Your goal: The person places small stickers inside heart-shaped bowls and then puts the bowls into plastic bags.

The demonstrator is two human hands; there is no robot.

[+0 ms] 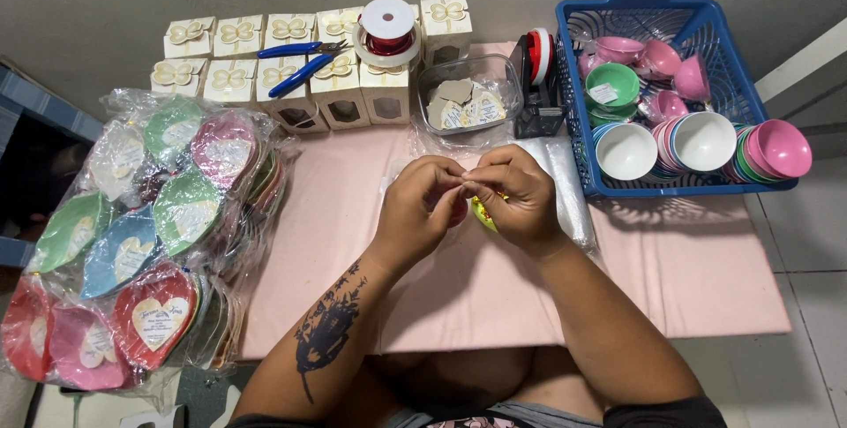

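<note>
My left hand [422, 203] and my right hand [519, 194] meet over the middle of the pink table [318, 243], fingertips pinched together. Between them sits a small object, yellow-green [483, 214] under the right hand and red at the left palm; most of it is hidden by my fingers. Both hands are closed on it. A clear plastic sheet [569, 190] lies on the table beneath and to the right of the right hand.
Cream gift boxes [291, 84] with blue pliers [300, 62] and a red ribbon spool [388, 31] line the far edge. A clear tub of tags [468, 97] and a blue basket [573, 48] of coloured bowls stand at the right. Bagged heart-shaped dishes [141, 234] fill the left.
</note>
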